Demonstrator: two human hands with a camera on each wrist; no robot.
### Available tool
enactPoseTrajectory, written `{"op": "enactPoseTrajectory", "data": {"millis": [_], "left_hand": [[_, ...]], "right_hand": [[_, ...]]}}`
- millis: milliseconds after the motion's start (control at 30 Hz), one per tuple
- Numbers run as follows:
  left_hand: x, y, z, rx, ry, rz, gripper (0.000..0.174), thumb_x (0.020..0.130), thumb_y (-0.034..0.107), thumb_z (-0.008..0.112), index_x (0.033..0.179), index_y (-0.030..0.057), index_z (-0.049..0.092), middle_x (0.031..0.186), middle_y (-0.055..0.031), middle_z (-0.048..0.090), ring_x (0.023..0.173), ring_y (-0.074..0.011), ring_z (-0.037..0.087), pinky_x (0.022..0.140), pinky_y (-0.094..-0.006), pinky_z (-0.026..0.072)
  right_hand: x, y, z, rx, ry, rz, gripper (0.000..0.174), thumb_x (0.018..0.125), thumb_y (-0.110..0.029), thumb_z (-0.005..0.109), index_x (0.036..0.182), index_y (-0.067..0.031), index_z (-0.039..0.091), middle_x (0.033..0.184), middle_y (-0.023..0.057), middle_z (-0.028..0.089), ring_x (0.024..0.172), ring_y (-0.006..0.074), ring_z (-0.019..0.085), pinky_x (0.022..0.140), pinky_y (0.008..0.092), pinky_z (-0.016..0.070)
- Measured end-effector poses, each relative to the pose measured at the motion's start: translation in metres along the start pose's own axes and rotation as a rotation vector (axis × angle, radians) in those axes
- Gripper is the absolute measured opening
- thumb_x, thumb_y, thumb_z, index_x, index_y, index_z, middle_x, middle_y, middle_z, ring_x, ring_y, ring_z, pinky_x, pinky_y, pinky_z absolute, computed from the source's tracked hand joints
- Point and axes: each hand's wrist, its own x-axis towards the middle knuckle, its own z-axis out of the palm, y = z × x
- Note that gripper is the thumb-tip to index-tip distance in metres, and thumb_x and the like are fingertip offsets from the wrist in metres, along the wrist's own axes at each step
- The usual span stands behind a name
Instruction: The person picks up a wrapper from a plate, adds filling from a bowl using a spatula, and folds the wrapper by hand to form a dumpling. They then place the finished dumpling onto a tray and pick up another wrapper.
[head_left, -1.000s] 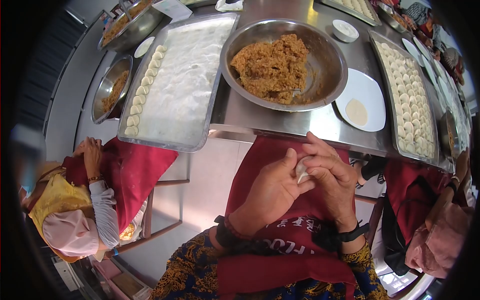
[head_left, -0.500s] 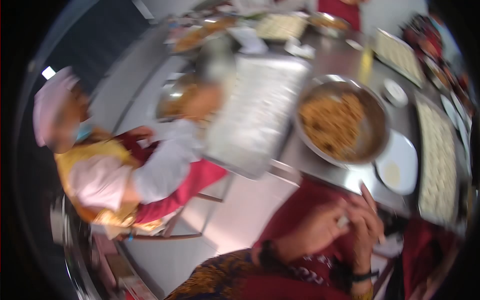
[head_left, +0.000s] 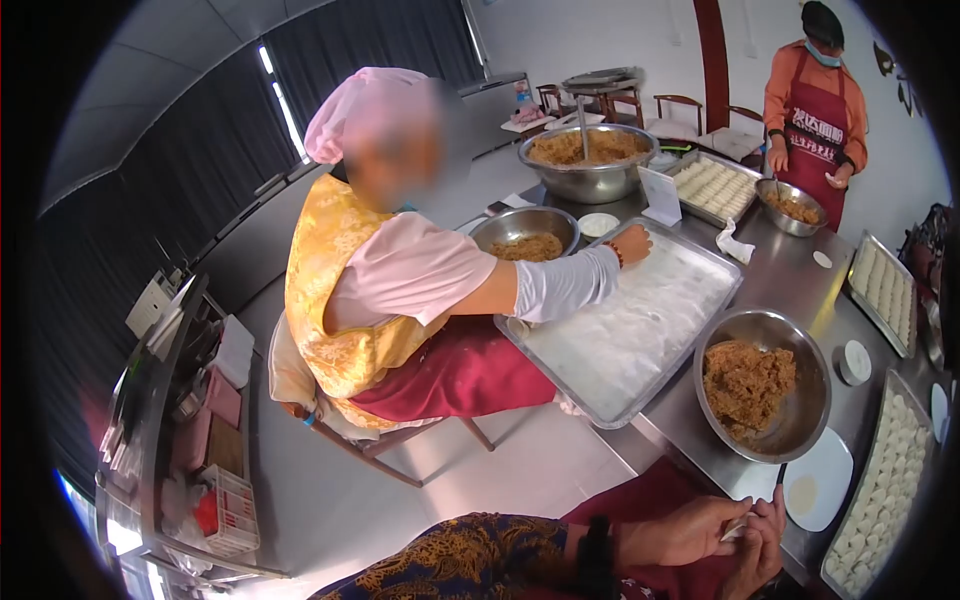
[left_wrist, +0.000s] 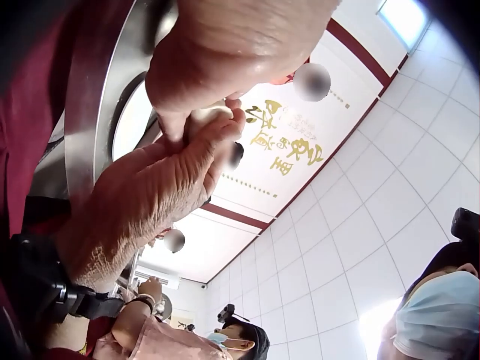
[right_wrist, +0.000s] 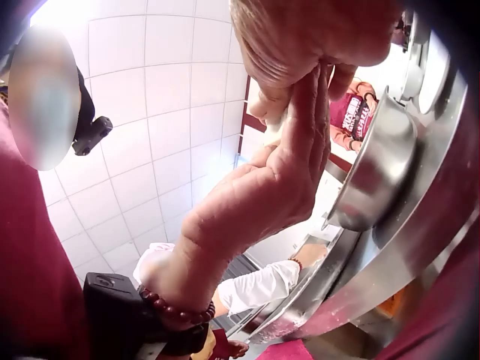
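Observation:
Low at the right of the head view, my left hand [head_left: 685, 535] and right hand [head_left: 762, 550] meet over the apron. Between their fingertips they pinch a small pale dumpling [head_left: 735, 527], mostly covered by the fingers. The left wrist view shows its whitish dough [left_wrist: 208, 114] between the fingers and thumbs. Just beyond the hands sits a white plate [head_left: 832, 470] with one flat round wrapper [head_left: 802, 494] on it. A steel bowl of brown filling [head_left: 745, 390] stands behind the plate.
A tray of dumplings [head_left: 880, 500] lies at the right edge. Left of the bowl is a floured tray [head_left: 640, 330], with a seated person's arm [head_left: 565, 285] stretched across it. Farther back are more filling bowls [head_left: 590, 180], a dumpling tray [head_left: 715, 190] and a standing person [head_left: 815, 120].
The head view has swung left and up, so my hands now appear lower right, still together on the dumpling. The seated person has raised an arm and reaches across the floured tray.

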Motion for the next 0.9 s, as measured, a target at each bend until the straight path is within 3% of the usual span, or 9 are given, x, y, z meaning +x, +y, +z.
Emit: {"op": "enactPoseTrajectory", "data": {"millis": [67, 133, 300, 567, 800, 900], "left_hand": [[0.000, -0.004, 0.001, 0.027, -0.024, 0.004, 0.022, 0.103, 0.032, 0.049, 0.108, 0.0122, 0.058, 0.102, 0.0028, 0.060, 0.091, -0.0078, 0.057, 0.091, -0.0302, 0.0465], [-0.001, -0.012, 0.001, -0.020, 0.050, 0.014, 0.023, 0.103, 0.033, 0.048, 0.109, 0.0133, 0.058, 0.102, 0.0029, 0.060, 0.090, -0.0078, 0.057, 0.090, -0.0312, 0.0474], [-0.008, -0.018, -0.002, 0.024, 0.039, 0.000, 0.027, 0.103, 0.037, 0.049, 0.111, 0.0126, 0.058, 0.102, 0.0028, 0.060, 0.090, -0.0077, 0.057, 0.090, -0.0323, 0.0479], [-0.004, -0.020, -0.007, 0.040, 0.097, -0.057, 0.033, 0.103, 0.042, 0.047, 0.113, 0.0133, 0.058, 0.099, 0.0045, 0.058, 0.088, -0.0066, 0.056, 0.087, -0.0311, 0.0482], [0.003, -0.017, -0.024, 0.080, 0.028, -0.080, 0.039, 0.103, 0.048, 0.042, 0.115, 0.0136, 0.057, 0.098, 0.0042, 0.058, 0.086, -0.0047, 0.054, 0.075, -0.0265, 0.0467], [-0.002, -0.006, -0.012, 0.155, -0.020, -0.092, 0.043, 0.103, 0.049, 0.039, 0.114, 0.0119, 0.058, 0.095, 0.0035, 0.058, 0.084, -0.0043, 0.054, 0.071, -0.0236, 0.0440]], "right_hand": [[-0.001, -0.005, -0.003, -0.004, -0.016, -0.006, 0.025, 0.095, -0.007, 0.053, 0.112, 0.0058, 0.066, 0.135, 0.0207, 0.056, 0.123, 0.0343, 0.054, 0.095, 0.0392, 0.0470], [-0.001, -0.025, 0.000, -0.002, 0.038, 0.180, 0.023, 0.094, -0.005, 0.052, 0.108, 0.0054, 0.067, 0.133, 0.0208, 0.057, 0.122, 0.0339, 0.055, 0.094, 0.0389, 0.0474], [-0.006, -0.026, -0.007, -0.059, -0.031, 0.086, 0.020, 0.092, -0.002, 0.053, 0.101, 0.0048, 0.069, 0.123, 0.0203, 0.063, 0.116, 0.0314, 0.059, 0.088, 0.0349, 0.0505], [-0.002, -0.039, -0.003, 0.024, 0.001, 0.305, 0.013, 0.088, 0.003, 0.055, 0.092, 0.0049, 0.067, 0.121, 0.0177, 0.065, 0.113, 0.0279, 0.061, 0.093, 0.0325, 0.0477], [-0.001, -0.020, -0.011, 0.003, -0.235, 0.197, 0.017, 0.086, 0.006, 0.058, 0.100, 0.0050, 0.067, 0.118, 0.0163, 0.065, 0.101, 0.0210, 0.063, 0.091, 0.0296, 0.0475], [0.001, -0.022, -0.007, 0.093, -0.172, 0.361, 0.015, 0.086, 0.005, 0.059, 0.099, 0.0047, 0.067, 0.117, 0.0150, 0.065, 0.098, 0.0199, 0.062, 0.092, 0.0300, 0.0463]]}}
